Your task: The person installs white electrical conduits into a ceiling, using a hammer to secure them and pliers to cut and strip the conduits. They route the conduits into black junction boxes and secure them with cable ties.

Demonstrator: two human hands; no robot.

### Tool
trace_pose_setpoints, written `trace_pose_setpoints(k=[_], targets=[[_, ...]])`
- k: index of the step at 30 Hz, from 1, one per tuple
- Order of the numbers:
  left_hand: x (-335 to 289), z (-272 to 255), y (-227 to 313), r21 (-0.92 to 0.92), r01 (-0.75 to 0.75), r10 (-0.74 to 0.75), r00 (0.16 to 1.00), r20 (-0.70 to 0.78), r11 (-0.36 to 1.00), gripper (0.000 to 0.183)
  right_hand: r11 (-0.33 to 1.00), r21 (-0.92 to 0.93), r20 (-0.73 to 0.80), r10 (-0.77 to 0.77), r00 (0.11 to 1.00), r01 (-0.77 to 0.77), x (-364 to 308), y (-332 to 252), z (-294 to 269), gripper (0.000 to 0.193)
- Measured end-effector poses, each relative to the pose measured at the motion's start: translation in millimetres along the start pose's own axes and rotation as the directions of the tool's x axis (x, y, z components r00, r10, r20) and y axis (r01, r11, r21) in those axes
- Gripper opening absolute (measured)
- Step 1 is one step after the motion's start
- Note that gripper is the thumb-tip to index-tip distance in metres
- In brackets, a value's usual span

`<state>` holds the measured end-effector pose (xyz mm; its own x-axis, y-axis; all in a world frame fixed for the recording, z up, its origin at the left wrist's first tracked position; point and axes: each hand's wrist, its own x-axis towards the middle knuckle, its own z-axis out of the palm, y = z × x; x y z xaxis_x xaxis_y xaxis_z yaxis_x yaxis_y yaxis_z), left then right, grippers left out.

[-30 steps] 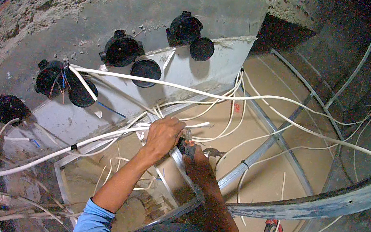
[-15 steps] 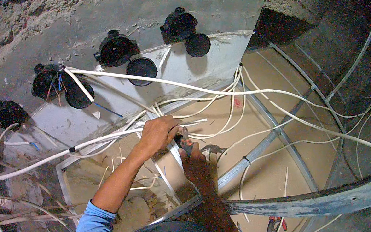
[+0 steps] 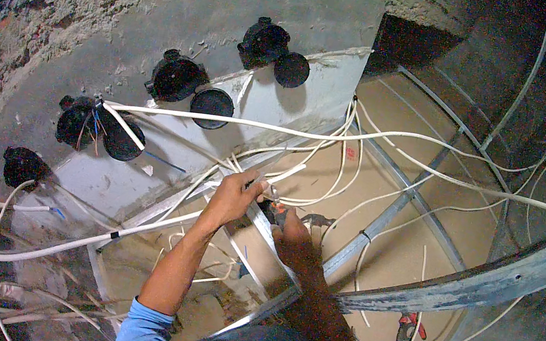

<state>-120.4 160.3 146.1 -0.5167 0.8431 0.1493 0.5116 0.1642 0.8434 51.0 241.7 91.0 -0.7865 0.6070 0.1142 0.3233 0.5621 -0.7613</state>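
Observation:
My left hand (image 3: 233, 198) is closed around a thick white cable (image 3: 157, 225) that runs in from the lower left. Past its fingers a white cable end (image 3: 290, 172) points up and to the right. Close beside it, my right hand (image 3: 296, 240) is wrapped round a dark hand tool (image 3: 273, 211) with orange parts. The tool's head lies near the left fingertips, and its exact kind is partly hidden. Another dark piece (image 3: 317, 220) shows just right of the right hand; I cannot tell whether it belongs to the tool.
Several black round boxes (image 3: 177, 78) with lids sit along the grey wall, one with loose coloured wires (image 3: 93, 124). White cables (image 3: 421, 138) cross the space. Metal profiles (image 3: 378, 230) frame the tan boards. A curved metal channel (image 3: 454, 292) stands at right, near red-handled pliers (image 3: 408, 332).
The view has shifted slightly. The white cable end beyond my left hand now sits a little higher. Both hands keep their grips, and the right hand has turned slightly.

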Motion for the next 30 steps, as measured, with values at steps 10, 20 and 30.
trace_pose_setpoints(k=[10, 20, 30], targets=[[-3.9, -1.6, -6.3, 0.018, 0.017, -0.017, 1.000, 0.026, 1.000, 0.033, 0.999, -0.024, 0.036, -0.021, 0.999, 0.022, -3.8, -8.4, -1.7, 0.043], [-6.5, 7.6, -3.4, 0.227, -0.048, 0.064, 0.996, -0.065, 0.973, 0.033, 0.989, -0.111, -0.074, -0.103, 0.992, 0.094, -3.3, -10.5, 6.7, 0.039], [-17.9, 12.1, -6.2, 0.599, -0.378, 0.538, 0.836, -0.107, 0.706, 0.024, 1.000, 0.009, -0.012, -0.028, 1.000, 0.028, -0.4, -11.2, -0.2, 0.036]])
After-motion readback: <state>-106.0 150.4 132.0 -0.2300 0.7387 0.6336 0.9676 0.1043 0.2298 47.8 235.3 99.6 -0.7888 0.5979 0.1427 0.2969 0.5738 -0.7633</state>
